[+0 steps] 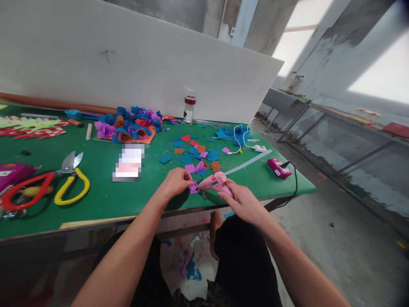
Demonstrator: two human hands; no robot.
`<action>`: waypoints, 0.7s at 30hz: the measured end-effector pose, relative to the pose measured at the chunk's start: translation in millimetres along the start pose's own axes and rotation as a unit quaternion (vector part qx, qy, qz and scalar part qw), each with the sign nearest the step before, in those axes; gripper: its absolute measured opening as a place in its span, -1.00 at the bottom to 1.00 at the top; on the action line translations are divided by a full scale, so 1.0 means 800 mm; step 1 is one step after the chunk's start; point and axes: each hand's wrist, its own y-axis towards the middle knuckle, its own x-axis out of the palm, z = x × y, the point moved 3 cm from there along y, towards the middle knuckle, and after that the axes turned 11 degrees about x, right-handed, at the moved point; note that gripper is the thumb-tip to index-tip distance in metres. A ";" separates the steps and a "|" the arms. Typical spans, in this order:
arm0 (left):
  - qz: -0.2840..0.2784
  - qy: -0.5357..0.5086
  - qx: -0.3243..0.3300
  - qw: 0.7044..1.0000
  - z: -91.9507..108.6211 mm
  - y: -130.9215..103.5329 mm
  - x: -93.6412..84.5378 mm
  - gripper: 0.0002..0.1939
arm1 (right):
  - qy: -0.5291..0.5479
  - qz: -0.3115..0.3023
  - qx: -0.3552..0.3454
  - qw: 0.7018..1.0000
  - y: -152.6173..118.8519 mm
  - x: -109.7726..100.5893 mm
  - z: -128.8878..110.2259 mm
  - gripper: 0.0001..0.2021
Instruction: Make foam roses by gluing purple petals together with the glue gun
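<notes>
Left hand [176, 183]: thumb and fingertips pinch the small purple paper piece [193, 188], near the front edge of the green table [104, 204]. Right hand [242, 201]: fingers closed round the handle of the pink glue gun [211, 183], nozzle at the paper. Step in hand, as judged: gluing; whether the trigger is pressed cannot be told. The next move calls for a steady nozzle, fingertips clear of it. Cut blue paper [186, 158] lies beyond the hands
</notes>
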 end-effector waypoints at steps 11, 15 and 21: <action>-0.004 -0.010 -0.004 1.000 0.004 0.000 -0.001 -0.84 | 0.069 0.005 0.035 0.997 -0.001 -0.008 0.009 -0.79; 0.000 -0.020 0.003 1.000 0.003 0.000 -0.001 -0.86 | 0.195 -0.039 0.094 0.976 -0.001 -0.015 0.018 -0.72; 0.021 -0.092 0.020 0.995 -0.006 0.001 0.001 -0.86 | 0.382 -0.071 0.140 0.911 -0.003 -0.016 0.036 -0.65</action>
